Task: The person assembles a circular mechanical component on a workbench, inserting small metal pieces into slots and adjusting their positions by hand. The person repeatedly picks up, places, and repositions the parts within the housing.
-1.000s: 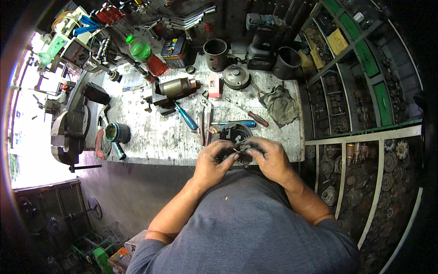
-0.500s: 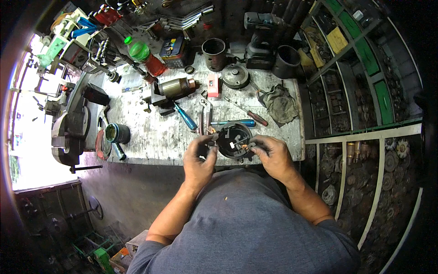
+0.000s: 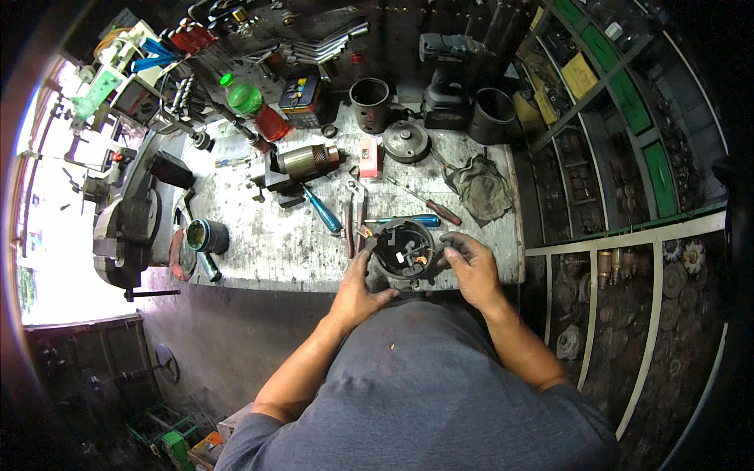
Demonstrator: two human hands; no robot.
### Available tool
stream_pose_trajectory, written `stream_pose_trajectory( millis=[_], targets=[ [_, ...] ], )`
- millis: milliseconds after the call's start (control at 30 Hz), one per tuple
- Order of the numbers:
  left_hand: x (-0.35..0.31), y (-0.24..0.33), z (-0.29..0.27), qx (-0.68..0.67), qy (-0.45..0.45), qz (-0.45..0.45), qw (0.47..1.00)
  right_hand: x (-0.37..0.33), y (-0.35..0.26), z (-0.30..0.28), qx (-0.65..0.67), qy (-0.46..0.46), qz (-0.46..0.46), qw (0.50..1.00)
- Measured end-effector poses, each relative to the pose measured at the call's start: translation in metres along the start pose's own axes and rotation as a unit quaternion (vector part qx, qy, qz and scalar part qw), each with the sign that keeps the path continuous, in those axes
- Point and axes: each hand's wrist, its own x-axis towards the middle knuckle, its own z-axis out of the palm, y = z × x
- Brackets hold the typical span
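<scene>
A round black housing point(image 3: 404, 271) sits at the bench's front edge, open side up, with small metal parts and a copper-coloured piece inside. My left hand point(image 3: 358, 289) cups its left side, fingers along the wall and thumb spread toward the front. At the right rim, my right hand point(image 3: 473, 271) has thumb and forefinger pinched together; whatever is between them is too dark and small to name. Just behind the housing lies a blue-handled screwdriver point(image 3: 416, 220). Slip-joint pliers point(image 3: 356, 208) lie behind my left hand, beside another blue-handled screwdriver point(image 3: 323, 212).
A red-handled screwdriver point(image 3: 432, 204) and a dark rag point(image 3: 481, 188) lie to the right. Farther back are an armature point(image 3: 302, 163), a red box point(image 3: 369, 157), a round metal cover point(image 3: 406, 141) and a metal cylinder point(image 3: 370, 106). A vise point(image 3: 126, 228) and a tin point(image 3: 206, 235) stand left.
My left hand has moved from a pinch above the housing's left rim down against its side, its thumb opening out. The right hand has shifted slightly outward, still pinched.
</scene>
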Motion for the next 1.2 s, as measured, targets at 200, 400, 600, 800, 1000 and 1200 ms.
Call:
stream_pose_trajectory(
  millis=[200,400,600,800,1000,1200],
  targets=[
    [0.025,0.008,0.024,0.001,0.086,0.081,0.993,0.038,0.009,-0.001,-0.08,0.021,-0.128,0.988],
    [0.054,0.001,0.015,-0.005,0.042,0.157,0.987,0.066,0.032,0.012,0.155,-0.012,-0.023,0.988],
    [0.128,0.016,-0.072,0.048,-0.274,0.261,0.924,0.013,0.031,-0.005,0.227,-0.017,0.074,0.971],
    [0.114,-0.011,-0.086,0.159,-0.058,0.173,0.97,0.002,0.034,-0.012,0.198,-0.019,-0.018,0.98],
    [-0.004,-0.038,0.005,0.023,0.003,0.026,0.999,0.054,0.047,0.004,0.265,0.017,-0.037,0.963],
    [0.022,-0.001,0.048,-0.015,0.043,0.022,0.999,0.051,0.05,0.011,0.237,0.001,-0.027,0.971]
  ],
)
